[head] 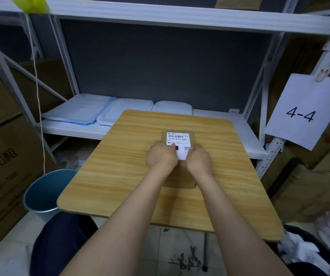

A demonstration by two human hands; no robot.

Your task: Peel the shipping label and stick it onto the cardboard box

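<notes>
A small brown cardboard box [192,136] stands on the wooden table [120,166], toward its far right. A white shipping label [178,139] with a barcode, the number 070-070-A80 and a QR code lies on the box's top face. My left hand [161,157] rests on the label's near left part, fingers curled down on it. My right hand [199,159] pinches the label's near right edge. Both hands hide the label's near end and much of the box's near side.
A blue bin [42,193] stands on the floor left of the table. Behind the table a white metal shelf [219,120] carries folded pale blue and white packs. Big cardboard cartons [5,156] stand left, more at right with a paper sign "4-4" [307,110].
</notes>
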